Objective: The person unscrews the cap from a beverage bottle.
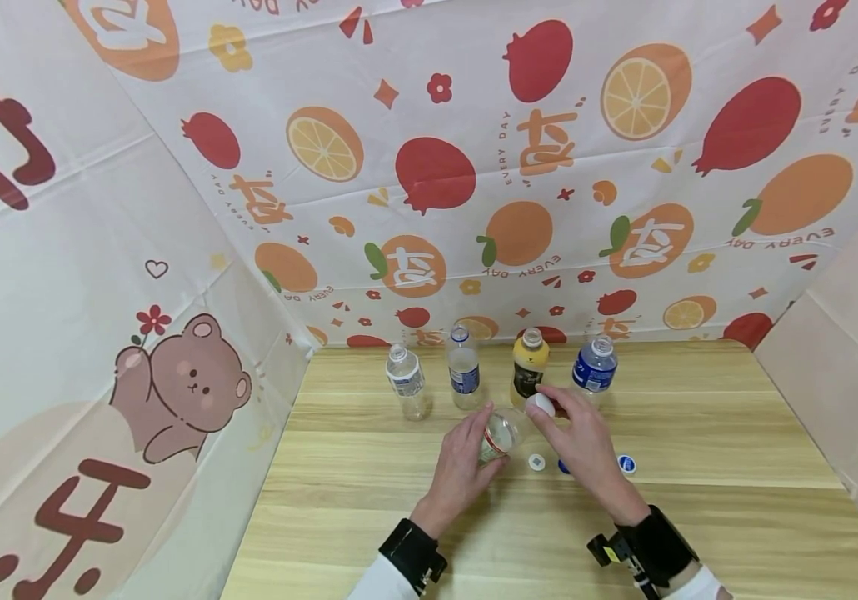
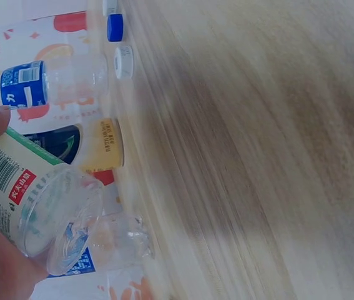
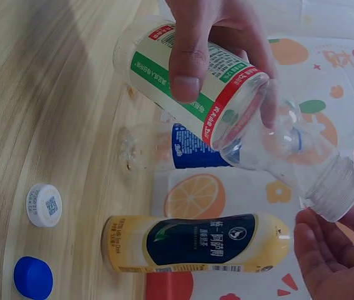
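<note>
My left hand grips a clear plastic bottle round its green, white and red label. The bottle is tilted, its neck toward my right hand. At the neck, my right fingers and thumb pinch a white bottle cap. In the right wrist view the ribbed cap appears to sit on the neck; whether it is tight I cannot tell. The left wrist view shows the held bottle's base, but the cap is out of sight there.
Behind my hands stand a clear bottle, a blue-labelled bottle, a yellow tea bottle and another blue-labelled bottle, all uncapped. A white cap, a blue cap and a blue-and-white cap lie on the wooden table.
</note>
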`<action>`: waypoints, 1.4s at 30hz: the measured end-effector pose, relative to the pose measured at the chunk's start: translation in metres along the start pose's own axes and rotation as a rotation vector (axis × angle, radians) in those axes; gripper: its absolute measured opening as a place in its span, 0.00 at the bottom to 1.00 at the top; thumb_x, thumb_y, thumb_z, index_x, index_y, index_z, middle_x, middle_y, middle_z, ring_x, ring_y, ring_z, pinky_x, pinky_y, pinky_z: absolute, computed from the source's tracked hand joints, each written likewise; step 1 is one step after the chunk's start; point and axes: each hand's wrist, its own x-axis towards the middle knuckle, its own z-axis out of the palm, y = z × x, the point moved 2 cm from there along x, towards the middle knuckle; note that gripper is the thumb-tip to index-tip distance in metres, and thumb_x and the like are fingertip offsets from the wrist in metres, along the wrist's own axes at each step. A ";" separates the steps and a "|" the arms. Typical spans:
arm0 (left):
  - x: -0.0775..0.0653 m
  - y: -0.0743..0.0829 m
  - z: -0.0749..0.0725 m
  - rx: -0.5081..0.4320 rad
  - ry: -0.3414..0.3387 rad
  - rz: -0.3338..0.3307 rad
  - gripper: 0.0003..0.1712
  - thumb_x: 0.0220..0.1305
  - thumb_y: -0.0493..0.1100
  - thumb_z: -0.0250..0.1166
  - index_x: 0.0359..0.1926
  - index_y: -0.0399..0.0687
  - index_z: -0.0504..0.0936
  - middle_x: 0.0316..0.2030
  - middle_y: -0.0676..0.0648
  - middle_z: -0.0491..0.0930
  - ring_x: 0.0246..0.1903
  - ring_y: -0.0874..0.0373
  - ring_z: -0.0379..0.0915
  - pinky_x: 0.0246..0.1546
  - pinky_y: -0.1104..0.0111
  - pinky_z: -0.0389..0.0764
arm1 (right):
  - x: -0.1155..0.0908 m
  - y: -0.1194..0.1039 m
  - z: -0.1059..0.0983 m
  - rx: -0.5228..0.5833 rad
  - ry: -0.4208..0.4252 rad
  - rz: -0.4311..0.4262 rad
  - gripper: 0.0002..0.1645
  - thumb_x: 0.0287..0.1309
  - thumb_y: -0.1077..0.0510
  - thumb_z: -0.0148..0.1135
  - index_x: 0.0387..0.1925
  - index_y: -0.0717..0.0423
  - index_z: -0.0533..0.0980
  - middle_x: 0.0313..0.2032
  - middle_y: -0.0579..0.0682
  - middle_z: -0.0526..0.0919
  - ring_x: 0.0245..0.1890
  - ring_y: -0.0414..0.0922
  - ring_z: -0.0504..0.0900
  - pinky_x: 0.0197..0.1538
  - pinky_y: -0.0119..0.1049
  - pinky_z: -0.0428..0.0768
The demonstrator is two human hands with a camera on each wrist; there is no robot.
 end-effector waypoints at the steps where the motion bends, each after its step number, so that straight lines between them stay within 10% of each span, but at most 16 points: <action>1: 0.000 0.000 0.000 -0.002 -0.004 0.002 0.56 0.50 0.47 0.84 0.76 0.45 0.63 0.61 0.43 0.77 0.57 0.48 0.77 0.57 0.51 0.80 | 0.000 0.000 0.000 -0.008 0.004 0.000 0.25 0.70 0.49 0.67 0.60 0.60 0.80 0.49 0.54 0.84 0.47 0.49 0.83 0.47 0.46 0.84; 21: 0.000 0.001 -0.003 -0.174 -0.126 -0.043 0.53 0.58 0.46 0.78 0.78 0.47 0.58 0.61 0.44 0.76 0.58 0.50 0.74 0.54 0.51 0.79 | -0.001 -0.001 -0.003 -0.006 0.114 -0.256 0.23 0.55 0.64 0.77 0.54 0.58 0.85 0.41 0.50 0.86 0.40 0.44 0.83 0.38 0.32 0.82; 42: -0.001 0.003 -0.004 -0.458 -0.324 -0.173 0.52 0.62 0.40 0.75 0.80 0.42 0.54 0.76 0.40 0.62 0.72 0.44 0.63 0.71 0.49 0.66 | 0.001 -0.002 -0.005 -0.003 0.037 -0.258 0.20 0.60 0.62 0.74 0.54 0.59 0.84 0.45 0.52 0.86 0.44 0.49 0.84 0.38 0.41 0.87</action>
